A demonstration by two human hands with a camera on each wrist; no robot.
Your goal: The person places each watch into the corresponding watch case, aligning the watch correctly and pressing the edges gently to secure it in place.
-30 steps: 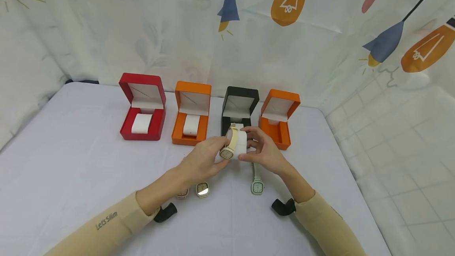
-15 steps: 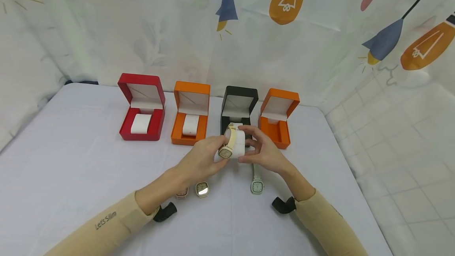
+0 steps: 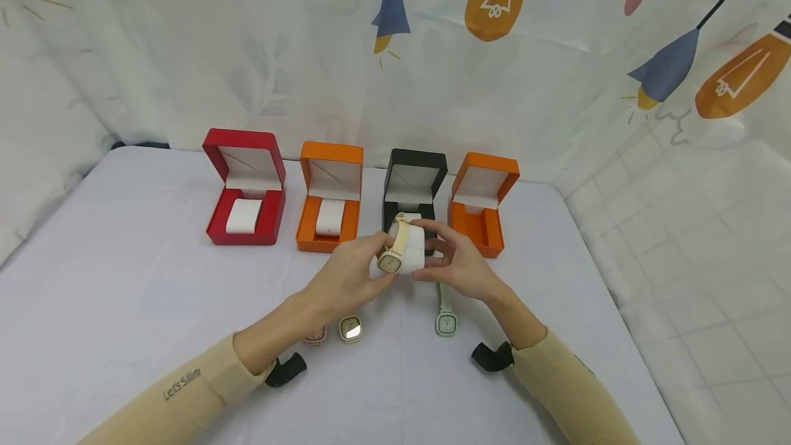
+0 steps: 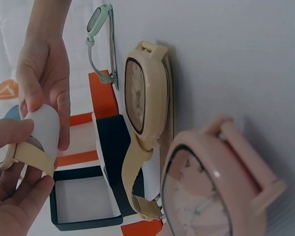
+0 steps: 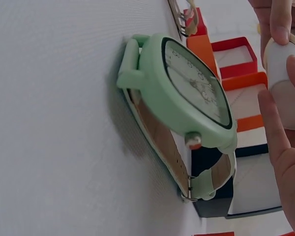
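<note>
Cream watch [image 3: 399,242]: being held up between both hands, overlapping the dark box [image 3: 417,158] in head view; strap is lying against the white cushion [image 3: 415,247], can't tell how far round it's going.
Left hand [image 3: 349,272]: grip is clamping on watch and cushion, thumb pressing the cushion.
Right hand [image 3: 460,261]: grip is clamping on the cushion's right side; some fingers are hiding behind it.
Watches: four counting the held one; mint watch [image 3: 446,323], second cream watch [image 3: 350,327] and pink watch [image 3: 316,336] are lying on the counter [image 3: 123,259].
Hidden: left forearm [image 3: 278,332] is covering part of pink in head view, left wrist view is cutting off its dial; mint's strap end is disappearing behind the right hand.
Boxes: four, lids standing up; red box [image 3: 244,137], left orange box [image 3: 331,151], dark, right orange box [image 3: 491,163].
Cushions: three showing plainly: held, red-box cushion [image 3: 244,215], orange-box cushion [image 3: 330,217]; hands are blocking the dark box's inside.
Room: counter is stretching wide leftward; right edge is running near the right sleeve [image 3: 568,383]; box gaps are staying narrow.
</note>
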